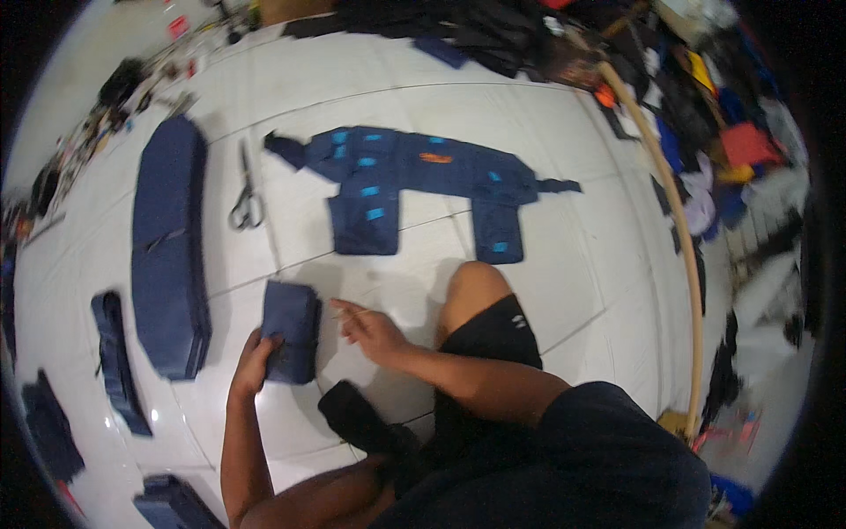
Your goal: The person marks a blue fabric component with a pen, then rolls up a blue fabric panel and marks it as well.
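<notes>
My left hand grips the near left side of a stack of navy fabric pieces, its thumb lying on top. Just right of that stack, apart from it, is my right hand. Its index finger is stretched out and the other fingers are partly bent; I see nothing held in it. Beyond both hands, a navy fabric piece with two hanging panels, end straps, light blue patches and an orange mark lies flat on the white tiled floor. Black-handled scissors lie to its left.
A tall pile of long navy panels stands at left, with a folded navy strip beside it. More navy bundles lie near left. A wooden pole runs along the right, before heaped cloth scraps. Dark fabric lines the back.
</notes>
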A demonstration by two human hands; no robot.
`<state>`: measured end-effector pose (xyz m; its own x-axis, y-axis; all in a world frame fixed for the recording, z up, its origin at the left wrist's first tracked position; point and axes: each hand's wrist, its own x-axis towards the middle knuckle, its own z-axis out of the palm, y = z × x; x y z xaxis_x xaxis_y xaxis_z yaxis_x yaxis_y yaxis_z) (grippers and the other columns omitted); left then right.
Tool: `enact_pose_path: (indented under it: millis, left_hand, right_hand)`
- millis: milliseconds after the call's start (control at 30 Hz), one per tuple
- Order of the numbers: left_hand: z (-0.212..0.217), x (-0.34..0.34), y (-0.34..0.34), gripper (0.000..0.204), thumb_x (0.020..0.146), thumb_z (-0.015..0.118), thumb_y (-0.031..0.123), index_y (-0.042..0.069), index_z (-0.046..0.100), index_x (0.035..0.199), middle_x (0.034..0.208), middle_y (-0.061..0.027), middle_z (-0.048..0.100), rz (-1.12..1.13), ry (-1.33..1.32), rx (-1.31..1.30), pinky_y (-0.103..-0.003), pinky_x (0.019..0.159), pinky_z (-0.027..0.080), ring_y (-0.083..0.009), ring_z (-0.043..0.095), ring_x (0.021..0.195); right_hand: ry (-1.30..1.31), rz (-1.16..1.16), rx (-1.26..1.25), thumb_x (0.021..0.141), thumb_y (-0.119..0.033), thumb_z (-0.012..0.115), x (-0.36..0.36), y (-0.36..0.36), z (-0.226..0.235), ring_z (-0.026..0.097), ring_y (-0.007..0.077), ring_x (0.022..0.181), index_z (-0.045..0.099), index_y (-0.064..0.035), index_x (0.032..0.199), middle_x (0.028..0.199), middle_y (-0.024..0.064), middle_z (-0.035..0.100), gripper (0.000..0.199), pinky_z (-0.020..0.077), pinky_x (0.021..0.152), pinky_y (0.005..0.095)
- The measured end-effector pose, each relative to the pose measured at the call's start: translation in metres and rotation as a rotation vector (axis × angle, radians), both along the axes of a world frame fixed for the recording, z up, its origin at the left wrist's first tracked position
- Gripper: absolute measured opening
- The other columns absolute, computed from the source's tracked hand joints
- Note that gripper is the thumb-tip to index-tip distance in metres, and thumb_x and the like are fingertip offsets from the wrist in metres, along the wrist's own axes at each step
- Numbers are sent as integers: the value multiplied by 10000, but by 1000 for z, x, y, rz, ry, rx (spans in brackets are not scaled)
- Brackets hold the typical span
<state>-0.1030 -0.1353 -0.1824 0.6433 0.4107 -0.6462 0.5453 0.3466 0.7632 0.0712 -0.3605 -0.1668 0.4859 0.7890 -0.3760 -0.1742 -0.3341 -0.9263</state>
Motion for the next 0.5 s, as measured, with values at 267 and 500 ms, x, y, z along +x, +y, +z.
enact_pose_path:
  millis: [267,500]
  left_hand:
    - [16,-9,-8,718,892,739,328,-55,445,1423,1338,-264,574,-83,36,460,-395,986,504,-343,604,1195]
    - [18,-5,-41,831,853,770,354,-25,370,1475,1408,-285,493,-28,-104,898,-434,1021,479,-414,549,1251]
  right_hand:
    - [-270,-41,228,1036,-200,554,-9,30,32,686,223,978,687,34,1118,1070,161,703,282,542,854,341]
    - [-574,136,312,966,-132,623,-1,80,22,694,325,923,684,5,1059,1021,173,704,176,547,801,381]
